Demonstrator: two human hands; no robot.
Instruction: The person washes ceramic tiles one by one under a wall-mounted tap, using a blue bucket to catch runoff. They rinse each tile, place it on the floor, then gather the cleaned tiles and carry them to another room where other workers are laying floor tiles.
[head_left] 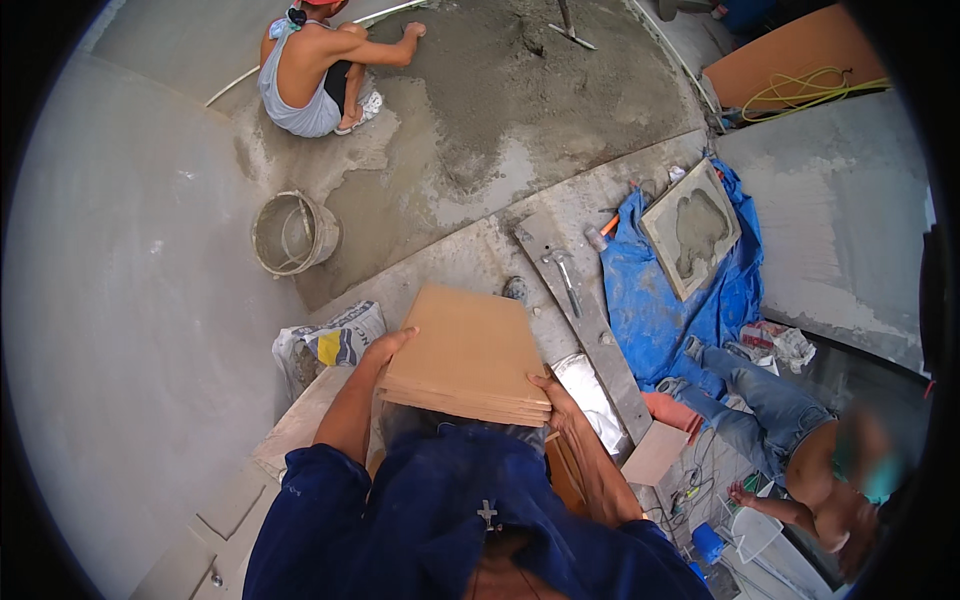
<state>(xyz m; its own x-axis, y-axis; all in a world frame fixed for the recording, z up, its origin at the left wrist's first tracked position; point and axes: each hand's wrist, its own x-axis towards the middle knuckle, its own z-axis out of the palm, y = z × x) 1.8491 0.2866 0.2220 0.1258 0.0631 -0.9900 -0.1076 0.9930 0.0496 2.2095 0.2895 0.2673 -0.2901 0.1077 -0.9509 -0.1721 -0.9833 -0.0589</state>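
A stack of several square tan tiles is held level in front of my body. My left hand grips its left edge, thumb on top. On the right edge sits my right hand, with its fingers curled beneath and out of sight. Just beyond my left hand lies a printed cement bag. To the right of the stack, a claw hammer rests on a long grey plank.
Wet mortar covers the floor ahead, where a person squats. A bucket stands ahead left. Right are a blue tarp, a mortar tray, a seated person and cables. A wall rises left.
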